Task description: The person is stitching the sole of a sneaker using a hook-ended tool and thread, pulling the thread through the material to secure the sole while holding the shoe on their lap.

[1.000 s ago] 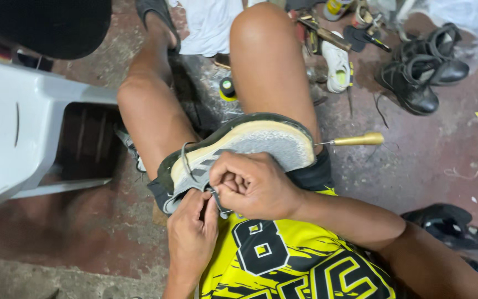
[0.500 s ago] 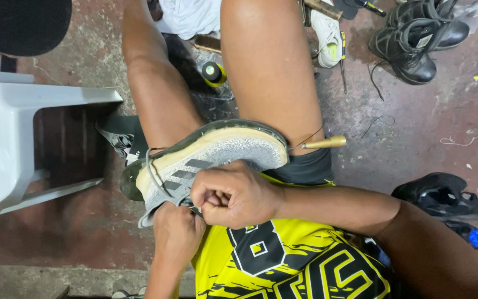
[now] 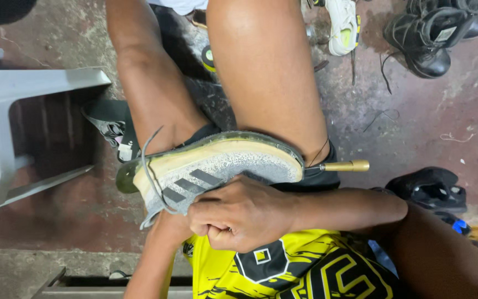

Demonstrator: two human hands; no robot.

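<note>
The fingers (image 3: 225, 230) of the right hand (image 3: 244, 213) are curled into a tight fist against the near side of a grey sneaker (image 3: 217, 169); whether anything is gripped inside the fist cannot be told. The left hand (image 3: 167, 230) is largely hidden beneath the shoe and the right fist, so its grip cannot be made out. The sneaker is laid on its side across the person's lap, between the bare thighs, with a loose lace (image 3: 149, 166) looped at its left end. A brass-handled awl (image 3: 341, 165) is seen at the shoe's right end. A white plastic chair (image 3: 6, 111) stands at left, and black boots (image 3: 432, 39) lie at far right on the stained floor (image 3: 416, 122).
</note>
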